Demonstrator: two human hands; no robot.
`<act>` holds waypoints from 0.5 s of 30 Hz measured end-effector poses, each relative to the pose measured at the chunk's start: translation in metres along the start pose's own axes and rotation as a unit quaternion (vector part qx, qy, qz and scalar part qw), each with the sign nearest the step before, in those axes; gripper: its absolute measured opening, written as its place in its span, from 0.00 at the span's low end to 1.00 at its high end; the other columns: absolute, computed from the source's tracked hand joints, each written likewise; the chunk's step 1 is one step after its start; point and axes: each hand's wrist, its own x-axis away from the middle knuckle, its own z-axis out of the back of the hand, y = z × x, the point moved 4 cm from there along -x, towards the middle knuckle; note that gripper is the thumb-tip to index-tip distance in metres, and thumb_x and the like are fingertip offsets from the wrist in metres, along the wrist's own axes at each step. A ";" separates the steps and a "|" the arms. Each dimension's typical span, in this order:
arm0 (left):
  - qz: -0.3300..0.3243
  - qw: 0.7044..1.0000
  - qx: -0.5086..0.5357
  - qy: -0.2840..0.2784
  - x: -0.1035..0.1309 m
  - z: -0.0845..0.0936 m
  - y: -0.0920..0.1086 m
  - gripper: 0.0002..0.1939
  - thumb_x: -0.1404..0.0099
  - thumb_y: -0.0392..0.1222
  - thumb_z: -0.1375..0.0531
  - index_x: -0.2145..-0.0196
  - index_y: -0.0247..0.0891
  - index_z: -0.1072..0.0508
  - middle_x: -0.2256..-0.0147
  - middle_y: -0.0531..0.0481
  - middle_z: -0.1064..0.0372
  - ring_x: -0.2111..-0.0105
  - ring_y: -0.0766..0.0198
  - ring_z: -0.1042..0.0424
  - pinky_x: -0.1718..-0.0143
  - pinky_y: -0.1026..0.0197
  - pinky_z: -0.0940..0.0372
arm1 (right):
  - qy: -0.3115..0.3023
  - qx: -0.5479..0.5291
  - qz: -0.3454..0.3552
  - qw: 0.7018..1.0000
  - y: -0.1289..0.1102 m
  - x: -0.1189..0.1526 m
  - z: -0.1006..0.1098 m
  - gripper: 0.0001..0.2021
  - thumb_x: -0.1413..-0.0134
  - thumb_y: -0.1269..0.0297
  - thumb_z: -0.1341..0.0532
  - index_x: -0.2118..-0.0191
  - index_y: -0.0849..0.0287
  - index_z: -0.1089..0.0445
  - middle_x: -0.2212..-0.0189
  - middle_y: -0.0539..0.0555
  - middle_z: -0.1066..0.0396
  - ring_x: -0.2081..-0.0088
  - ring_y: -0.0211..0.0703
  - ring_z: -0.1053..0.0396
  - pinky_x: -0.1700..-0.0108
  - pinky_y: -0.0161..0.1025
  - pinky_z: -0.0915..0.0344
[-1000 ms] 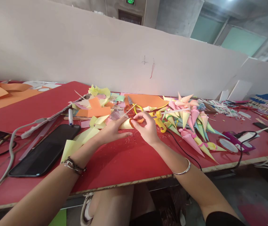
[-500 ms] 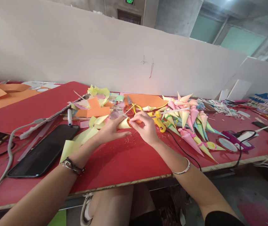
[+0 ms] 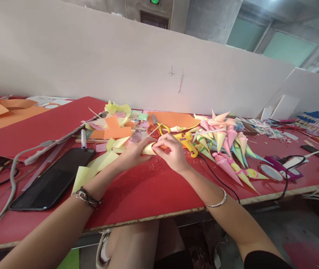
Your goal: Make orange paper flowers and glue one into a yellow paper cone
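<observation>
A flat black smartphone (image 3: 51, 181) lies beside pale yellow paper sheets (image 3: 92, 171). The left hand (image 3: 133, 155) grasps a pale yellow paper roll (image 3: 147, 150), between both hands above the red tabletop (image 3: 148, 194); the right hand (image 3: 172, 152) pinches its orange-edged end. Further right lie a yellow plastic glue gun (image 3: 188, 144) and pastel paper cones (image 3: 226, 144).

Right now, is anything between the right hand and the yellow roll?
Nothing visible: the right hand's fingertips are at the right end of the yellow roll, which the left hand holds. The glue gun lies off to the right.
</observation>
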 end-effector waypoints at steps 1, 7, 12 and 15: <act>-0.004 1.000 0.005 -0.003 0.000 -0.001 0.000 0.17 0.44 0.39 0.45 0.56 0.38 0.39 0.63 0.49 0.32 0.67 0.66 0.33 0.69 0.65 0.40 | -0.001 0.000 0.000 1.000 0.000 0.000 0.000 0.05 0.48 0.66 0.43 0.73 0.56 0.35 0.72 0.49 0.38 0.67 0.36 0.36 0.63 0.38 0.37; -0.014 1.000 0.011 0.003 0.000 -0.003 0.002 0.20 0.45 0.37 0.46 0.53 0.37 0.40 0.60 0.48 0.33 0.66 0.65 0.33 0.69 0.65 0.40 | 0.012 -0.010 -0.005 1.000 0.000 0.001 0.001 0.09 0.44 0.62 0.47 0.58 0.55 0.39 0.65 0.52 0.37 0.62 0.39 0.37 0.57 0.42 0.37; -0.036 0.999 0.017 0.030 -0.001 -0.002 0.003 0.19 0.45 0.36 0.47 0.54 0.37 0.39 0.60 0.48 0.34 0.67 0.66 0.34 0.68 0.65 0.40 | -0.010 -0.038 -0.012 0.999 -0.002 0.001 0.000 0.16 0.42 0.59 0.52 0.49 0.56 0.45 0.59 0.56 0.40 0.57 0.42 0.40 0.53 0.45 0.39; -0.030 0.999 0.010 0.043 -0.001 -0.002 -0.001 0.18 0.45 0.36 0.46 0.55 0.37 0.39 0.63 0.49 0.33 0.67 0.65 0.34 0.68 0.64 0.40 | -0.031 -0.029 -0.011 0.999 -0.002 0.001 -0.002 0.16 0.40 0.59 0.55 0.48 0.55 0.45 0.60 0.56 0.40 0.56 0.42 0.41 0.51 0.45 0.40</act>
